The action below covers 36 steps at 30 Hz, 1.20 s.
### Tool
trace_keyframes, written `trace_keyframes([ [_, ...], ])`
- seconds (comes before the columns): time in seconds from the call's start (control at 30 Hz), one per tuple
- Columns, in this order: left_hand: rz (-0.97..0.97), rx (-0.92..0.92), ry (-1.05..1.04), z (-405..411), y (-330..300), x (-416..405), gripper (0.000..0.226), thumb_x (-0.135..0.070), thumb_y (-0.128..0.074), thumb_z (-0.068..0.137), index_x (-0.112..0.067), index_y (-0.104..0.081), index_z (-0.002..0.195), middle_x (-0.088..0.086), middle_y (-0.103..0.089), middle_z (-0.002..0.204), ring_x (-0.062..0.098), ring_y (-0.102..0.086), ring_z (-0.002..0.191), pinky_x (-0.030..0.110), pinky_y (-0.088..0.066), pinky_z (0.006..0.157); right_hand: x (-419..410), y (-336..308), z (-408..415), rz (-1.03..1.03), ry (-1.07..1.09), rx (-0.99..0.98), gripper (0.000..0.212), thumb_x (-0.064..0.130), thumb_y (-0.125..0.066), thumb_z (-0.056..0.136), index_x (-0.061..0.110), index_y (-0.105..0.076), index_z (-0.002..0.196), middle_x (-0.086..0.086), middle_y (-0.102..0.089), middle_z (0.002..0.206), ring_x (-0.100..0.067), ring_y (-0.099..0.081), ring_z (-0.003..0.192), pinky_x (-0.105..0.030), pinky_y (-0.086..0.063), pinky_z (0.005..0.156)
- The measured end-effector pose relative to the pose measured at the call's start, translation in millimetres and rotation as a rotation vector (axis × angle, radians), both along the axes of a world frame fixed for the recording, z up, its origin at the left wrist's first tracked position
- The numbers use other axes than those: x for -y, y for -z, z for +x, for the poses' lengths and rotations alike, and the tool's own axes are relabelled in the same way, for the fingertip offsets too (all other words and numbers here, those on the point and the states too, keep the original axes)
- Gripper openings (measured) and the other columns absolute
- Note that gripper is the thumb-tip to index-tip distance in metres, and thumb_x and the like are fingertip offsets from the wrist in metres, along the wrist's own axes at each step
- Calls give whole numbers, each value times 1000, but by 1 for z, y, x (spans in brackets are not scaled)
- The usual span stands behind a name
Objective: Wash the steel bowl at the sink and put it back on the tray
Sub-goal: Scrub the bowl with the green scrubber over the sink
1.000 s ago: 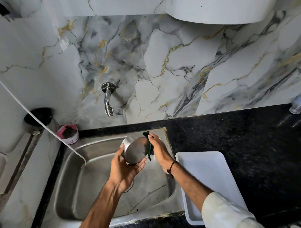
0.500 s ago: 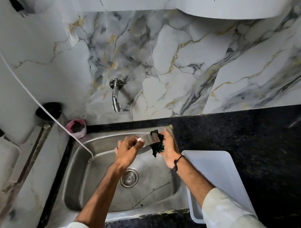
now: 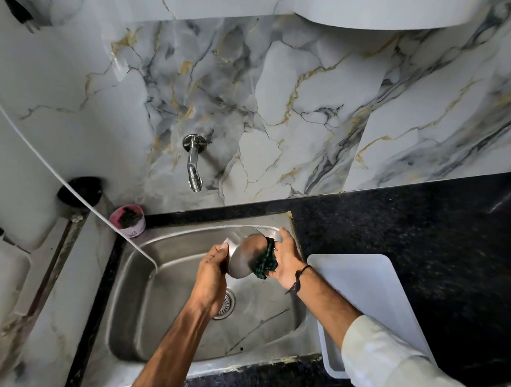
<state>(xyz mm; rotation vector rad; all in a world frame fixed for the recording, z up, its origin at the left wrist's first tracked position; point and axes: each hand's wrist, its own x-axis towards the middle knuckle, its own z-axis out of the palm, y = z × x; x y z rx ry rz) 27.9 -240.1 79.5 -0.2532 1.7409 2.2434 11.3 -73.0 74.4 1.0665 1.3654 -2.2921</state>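
Over the sink (image 3: 176,283), the left hand (image 3: 211,277) grips the steel bowl (image 3: 245,259) (tilted), the right hand (image 3: 284,260) pressing a green scrubber (image 3: 265,261) against it.

Wall tap (image 3: 194,163); pink cup (image 3: 128,221), perhaps holding a scrubber; black countertop (image 3: 423,231).

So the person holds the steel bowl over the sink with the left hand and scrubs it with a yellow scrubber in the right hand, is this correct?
Not quite: the head view shows a dark green scrubber, not yellow. The left hand does hold the steel bowl over the sink, and the right hand scrubs it.
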Motion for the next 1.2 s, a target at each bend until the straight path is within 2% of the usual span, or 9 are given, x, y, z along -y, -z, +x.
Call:
trace_keyframes([
  [0.1,-81,-7,23,2,0,-3,41,-24,-52,106,-24,-44,66,-4,-35,63,11,-31,56,24,-37,56,-1,-3,2,236,-63,-129,45,60,-37,105,30,-67,90,3,-68,92,-16,-64,91,-36,-49,85],
  [0.27,-137,168,44,-6,1,-23,25,-19,-52,105,-16,-64,83,7,-62,72,21,-56,63,33,-44,61,19,-4,7,426,-241,-457,40,30,-47,106,7,-74,124,-10,-77,120,-16,-73,112,-15,-54,88],
  [0.47,428,474,-85,-15,5,-17,55,-44,-29,108,-9,-71,107,15,-81,90,30,-77,85,43,-55,80,21,-8,22,976,-582,-770,37,40,-38,108,28,-70,122,8,-76,125,-8,-68,118,-29,-52,103],
  [0.7,587,574,-131,-34,-2,2,52,-31,-34,105,11,-65,106,32,-74,93,43,-72,91,50,-60,79,17,18,59,1475,-798,-1076,41,34,-47,104,32,-54,145,-5,-65,143,-17,-47,144,-32,-33,123],
  [0.77,587,554,-129,-37,-3,8,52,-26,-33,107,16,-65,102,35,-75,91,44,-76,80,52,-62,73,12,25,73,1516,-865,-1058,55,37,-47,104,34,-38,158,-1,-54,157,-16,-33,156,-36,-17,132],
  [0.93,635,568,-272,-37,2,7,54,-20,-30,108,13,-69,91,29,-73,95,36,-74,98,45,-43,109,22,33,87,1446,-820,-958,82,48,-49,101,39,0,167,13,-13,170,-7,5,164,-31,7,132],
  [1.03,612,578,-274,-35,5,4,47,-19,-30,105,7,-63,125,27,-68,126,36,-62,126,45,-43,115,33,26,73,1345,-807,-870,81,52,-43,101,37,1,167,11,-10,174,-5,2,163,-29,5,132],
  [1.13,507,536,-246,-29,4,-1,44,-18,-32,99,1,-70,108,20,-78,100,33,-74,95,45,-55,89,30,11,45,1182,-828,-677,72,58,-28,101,35,-11,168,4,-21,175,-8,-13,163,-31,-8,133],
  [1.2,463,526,-268,-26,6,-2,43,-17,-34,95,0,-70,110,19,-75,106,34,-70,100,46,-54,94,25,0,30,1114,-842,-602,65,54,-28,107,34,-16,168,2,-20,176,-12,-17,163,-36,-10,133],
])
